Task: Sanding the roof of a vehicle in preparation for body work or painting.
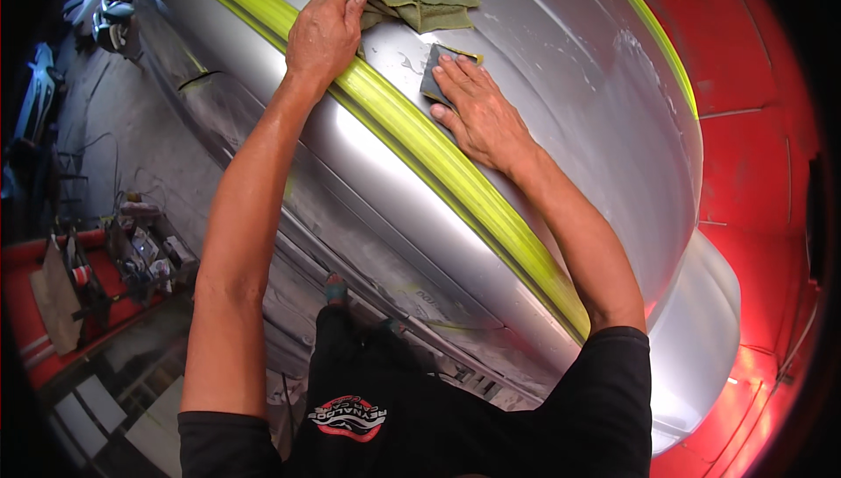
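My left hand (322, 35) is closed on an olive-green cloth (416, 7) at the yellow-covered strip (420, 162) that runs diagonally along the silver car body (561, 127). The cloth lies folded partly over the silver surface. My right hand (473, 110) presses a dark grey sanding pad with a yellowish edge (431, 84) onto the wet-looking silver panel, just right of the strip, with fingers over the pad and thumb low at its side.
A red surface (745, 180) lies beyond the car at right. At lower left stands a red cart (35, 338) with assorted items and cardboard on a grey floor (140, 145). Other vehicle parts (39, 92) show at far left. My feet show below the car's side.
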The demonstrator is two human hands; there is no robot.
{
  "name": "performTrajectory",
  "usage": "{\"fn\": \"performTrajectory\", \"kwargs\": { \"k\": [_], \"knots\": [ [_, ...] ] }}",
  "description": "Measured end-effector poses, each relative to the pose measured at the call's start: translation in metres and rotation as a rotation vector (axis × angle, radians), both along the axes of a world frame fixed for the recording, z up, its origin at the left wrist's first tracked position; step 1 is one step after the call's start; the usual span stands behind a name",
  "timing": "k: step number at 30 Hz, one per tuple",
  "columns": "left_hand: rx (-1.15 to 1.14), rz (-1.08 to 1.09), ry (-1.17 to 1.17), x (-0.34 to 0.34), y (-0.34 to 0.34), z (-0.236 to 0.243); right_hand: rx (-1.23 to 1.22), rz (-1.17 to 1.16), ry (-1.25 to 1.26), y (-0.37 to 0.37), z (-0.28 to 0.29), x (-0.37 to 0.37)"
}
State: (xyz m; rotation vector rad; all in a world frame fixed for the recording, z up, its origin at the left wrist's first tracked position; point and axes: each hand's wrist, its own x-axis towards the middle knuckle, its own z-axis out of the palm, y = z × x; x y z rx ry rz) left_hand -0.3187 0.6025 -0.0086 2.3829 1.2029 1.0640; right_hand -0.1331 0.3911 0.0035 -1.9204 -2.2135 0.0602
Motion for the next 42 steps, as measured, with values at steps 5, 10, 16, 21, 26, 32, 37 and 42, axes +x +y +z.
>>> {"fn": "performTrajectory", "kwargs": {
  "k": [5, 10, 16, 21, 26, 32, 37, 42],
  "knots": [
    [0.043, -0.03, -0.036, 0.002, 0.002, -0.005, -0.237, -0.1, -0.029, -0.111, 0.013, 0.035],
    [-0.013, 0.013, 0.012, 0.002, 0.004, -0.004, 0.019, 0.038, -0.065, -0.057, -0.013, 0.034],
    [-0.008, -0.011, 0.015, 0.001, -0.002, 0.001, 0.061, 0.037, -0.063, -0.044, -0.011, 0.026],
    [-0.003, 0.012, 0.02, 0.003, 0.002, -0.001, -0.182, -0.162, -0.062, -0.125, 0.011, 0.034],
    [0.004, -0.002, 0.007, 0.002, 0.003, -0.001, 0.097, 0.02, -0.023, -0.011, -0.022, 0.01],
    [-0.032, 0.015, 0.021, 0.002, 0.002, -0.002, -0.069, -0.079, -0.013, -0.112, 0.008, 0.041],
    [-0.004, -0.005, 0.0, 0.003, 0.004, -0.003, -0.074, -0.079, -0.009, -0.097, 0.01, 0.042],
    [-0.02, -0.005, -0.005, 0.001, 0.0, 0.0, 0.039, 0.038, -0.046, -0.038, -0.016, 0.038]
  ]
}}
